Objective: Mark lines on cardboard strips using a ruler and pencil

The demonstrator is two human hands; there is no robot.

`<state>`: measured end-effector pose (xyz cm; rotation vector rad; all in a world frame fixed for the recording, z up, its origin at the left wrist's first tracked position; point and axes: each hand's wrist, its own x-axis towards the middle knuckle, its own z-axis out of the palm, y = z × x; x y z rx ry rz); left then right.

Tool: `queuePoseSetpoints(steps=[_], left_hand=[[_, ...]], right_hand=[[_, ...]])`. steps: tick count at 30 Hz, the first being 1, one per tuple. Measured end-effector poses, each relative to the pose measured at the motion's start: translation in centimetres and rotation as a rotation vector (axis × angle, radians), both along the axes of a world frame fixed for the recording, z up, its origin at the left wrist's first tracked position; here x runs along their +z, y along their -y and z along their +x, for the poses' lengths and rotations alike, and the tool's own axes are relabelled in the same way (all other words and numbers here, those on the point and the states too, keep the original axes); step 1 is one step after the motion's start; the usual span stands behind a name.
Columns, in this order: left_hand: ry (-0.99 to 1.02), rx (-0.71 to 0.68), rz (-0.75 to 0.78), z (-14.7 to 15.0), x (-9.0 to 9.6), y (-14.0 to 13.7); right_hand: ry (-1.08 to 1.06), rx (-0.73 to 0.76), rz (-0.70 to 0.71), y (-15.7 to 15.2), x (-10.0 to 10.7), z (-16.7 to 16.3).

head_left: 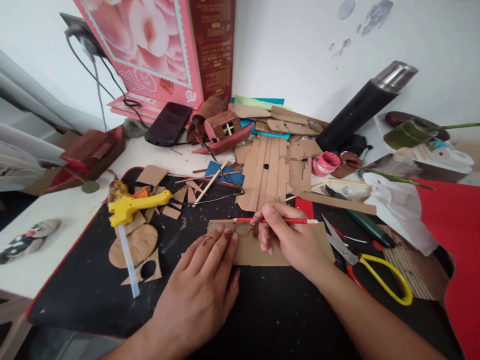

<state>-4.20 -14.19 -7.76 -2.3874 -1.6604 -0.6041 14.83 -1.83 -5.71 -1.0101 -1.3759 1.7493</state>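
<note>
A red pencil lies nearly level in my right hand, its thumb and fingers closed around it and its tip pointing left. Under both hands is a flat piece of brown cardboard on the black mat. My left hand lies flat, fingers stretched out, pressing on the cardboard's left part. A clear ruler seems to run along the cardboard's upper edge beneath my left fingertips, partly hidden by the hands. The pencil tip is close to that upper edge; whether it touches is hard to tell.
Scissors with yellow and red handles lie at right beside a green cutter. A yellow glue gun and cardboard scraps are at left. Behind stand a model boat, paint jars and a black flask.
</note>
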Motion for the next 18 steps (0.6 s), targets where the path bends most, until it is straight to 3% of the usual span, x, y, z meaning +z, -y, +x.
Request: queuePoseSetpoints(steps=[18], left_hand=[[0.017, 0.017, -0.009, 0.06, -0.26, 0.15]], right_hand=[[-0.001, 0.001, 0.021, 0.18, -0.03, -0.05]])
